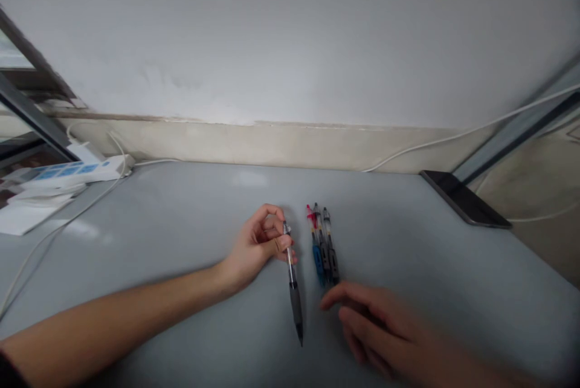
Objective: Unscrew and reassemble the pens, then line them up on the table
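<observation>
My left hand (260,246) grips a clear-barrelled pen (294,297) near its top, between thumb and fingers. That pen has a dark grip, and its tip points down toward me. To its right, three pens lie side by side on the grey table (190,213): one with a red top and blue grip (318,258), a dark-gripped one (324,253) in the middle, and another dark-gripped one (333,258) on the right. My right hand (374,321), slightly blurred, is just below their lower ends with its fingers apart and nothing between them.
A white power strip (75,171) with blue sockets sits at the far left beside white papers (27,213) and a cable (67,223). A dark tablet or phone (464,197) lies at the back right. The wall (290,143) borders the table's back edge.
</observation>
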Demonstrator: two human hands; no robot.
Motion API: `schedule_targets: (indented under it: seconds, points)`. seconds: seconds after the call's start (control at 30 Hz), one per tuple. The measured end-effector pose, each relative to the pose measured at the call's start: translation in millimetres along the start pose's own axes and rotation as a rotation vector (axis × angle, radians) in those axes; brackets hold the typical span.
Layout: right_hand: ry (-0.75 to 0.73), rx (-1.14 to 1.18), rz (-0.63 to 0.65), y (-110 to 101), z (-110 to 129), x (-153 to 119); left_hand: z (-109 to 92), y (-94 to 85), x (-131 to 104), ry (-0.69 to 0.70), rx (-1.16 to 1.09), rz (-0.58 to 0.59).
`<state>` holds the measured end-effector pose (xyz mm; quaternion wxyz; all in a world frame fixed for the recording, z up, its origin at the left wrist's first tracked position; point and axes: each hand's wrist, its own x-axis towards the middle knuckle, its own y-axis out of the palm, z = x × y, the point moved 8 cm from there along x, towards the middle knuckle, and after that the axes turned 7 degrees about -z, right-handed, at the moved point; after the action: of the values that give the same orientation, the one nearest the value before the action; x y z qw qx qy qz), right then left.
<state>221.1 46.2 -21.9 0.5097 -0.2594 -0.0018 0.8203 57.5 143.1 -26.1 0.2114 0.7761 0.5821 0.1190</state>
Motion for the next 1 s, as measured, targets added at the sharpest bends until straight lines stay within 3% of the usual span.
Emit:
schedule_targets:
  seconds: [0.23, 0.33, 0.43, 0.53, 0.7, 1.0]
  points:
    - [-0.083, -0.099, -0.024, -1, 5, -3, -3, 1.5, 2, 0.038, 0.096, 0.0]
    - [-0.287, -0.323, -0.152, -9, 15, -4, -11, 0.2, 8, 0.106, 0.208, -0.031]
    - [-0.611, -0.641, -0.319, -12, 34, -9, -20, -0.8, 13, 0.202, 0.38, -0.062]
    - [-0.845, -0.825, -0.377, -6, 44, -11, -31, -1.7, 15, 0.312, 0.588, -0.097]
    - [-1.013, -0.973, -0.408, -1, 47, -7, -39, 0.9, 13, 0.438, 0.872, -0.098]
    - [-1.243, -1.073, -0.536, 12, 52, -11, -29, 7.2, 12, 0.518, 1.133, 0.01]
